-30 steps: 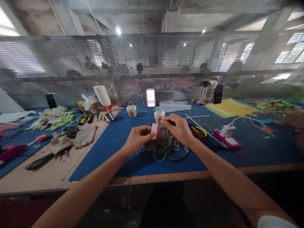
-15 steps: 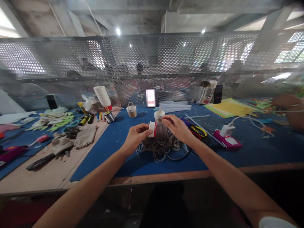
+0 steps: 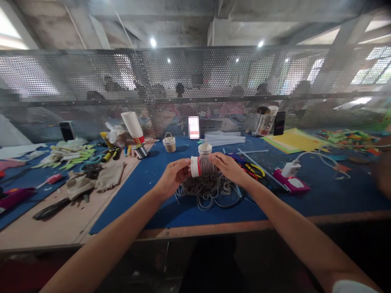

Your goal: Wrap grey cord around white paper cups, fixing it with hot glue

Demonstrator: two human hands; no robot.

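Observation:
A white paper cup (image 3: pixel 195 167) with a red band lies sideways above the blue mat, grey cord wrapped round its right part. My left hand (image 3: pixel 174 175) grips the cup's white end with fingers and thumb. At the wrapped end, my right hand (image 3: pixel 224 165) has its fingers closed on the cup. Beneath it a tangled heap of grey cord (image 3: pixel 207 189) spreads on the mat. Just behind stands another white cup (image 3: pixel 205 149) with a stick-like piece upright in it. Further back to the left sits a small cord-wrapped basket (image 3: pixel 169 143) with a handle.
Stacked paper cups (image 3: pixel 132 125) lean at the back left. Gloves (image 3: pixel 110 176) and a black-handled tool (image 3: pixel 51 208) lie left. Pliers (image 3: pixel 256 170) and a magenta box (image 3: pixel 291 181) with a charger are right. A phone (image 3: pixel 193 127) stands before the mesh screen (image 3: pixel 214 69).
The cup is turned slightly, showing more of its white side and red band. My left fingers have shifted to the cup's end, and my right hand has moved slightly lower.

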